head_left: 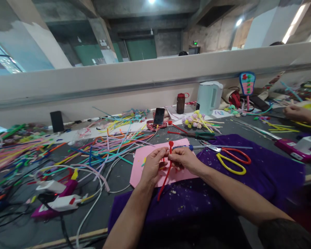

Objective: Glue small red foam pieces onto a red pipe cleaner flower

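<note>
Both my hands meet over a pink sheet (140, 173) on the table. Between them hangs a red pipe cleaner (165, 183), its top end curled into a small knob and its long tail slanting down to the left. My right hand (182, 158) pinches it just below the knob. My left hand (155, 164) is closed close beside it, fingertips on the red piece; the exact grip is partly hidden. To the right, scissors (232, 162) with one red and one yellow handle lie on purple cloth (261, 173). Green-handled pliers (203, 136) lie behind my right hand.
Many loose pipe cleaners (114, 145) spread to the left. White chargers (64, 203) and cables lie at the front left. Behind stand a phone (159, 116), a brown bottle (180, 103) and a pale kettle (209, 97). Another person's hand (298, 113) is at the far right.
</note>
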Available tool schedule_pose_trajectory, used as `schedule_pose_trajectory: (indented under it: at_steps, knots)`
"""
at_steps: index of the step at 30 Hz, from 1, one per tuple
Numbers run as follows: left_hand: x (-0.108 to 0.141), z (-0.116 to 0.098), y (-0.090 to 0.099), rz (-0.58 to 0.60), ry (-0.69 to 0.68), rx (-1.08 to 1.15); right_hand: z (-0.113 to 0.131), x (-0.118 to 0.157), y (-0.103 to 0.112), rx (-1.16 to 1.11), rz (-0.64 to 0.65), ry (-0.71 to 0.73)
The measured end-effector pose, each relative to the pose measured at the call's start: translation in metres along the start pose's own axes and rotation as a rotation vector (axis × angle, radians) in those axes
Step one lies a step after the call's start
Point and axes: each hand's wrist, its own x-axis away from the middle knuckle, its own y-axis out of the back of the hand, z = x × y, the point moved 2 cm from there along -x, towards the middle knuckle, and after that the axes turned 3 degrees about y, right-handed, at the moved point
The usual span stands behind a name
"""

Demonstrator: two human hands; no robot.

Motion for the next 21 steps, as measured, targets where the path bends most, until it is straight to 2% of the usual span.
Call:
schedule_pose_trajectory:
  at_steps: [4, 9, 17, 21]
  knots:
    - [-0.001, 0.0026, 0.0021, -0.024, 0.006, -0.03, -0.0013, 0.0003, -0.004, 0.044, 0.043, -0.006]
    - [-0.0023, 0.0044, 0.0036, 0.029, 0.005, -0.089, -0.0045, 0.0007, -0.0055, 0.083, 0.047, -0.016]
    - [-0.0036, 0.0041, 0.0034, 0.005, 0.012, -0.119, -0.0024, 0.0011, -0.0031, 0.112, 0.082, -0.007]
    - [-0.0011, 0.0034, -0.0018, 0.064, 0.028, -0.127, -0.001, 0.002, -0.0005, 0.134, 0.102, 0.021]
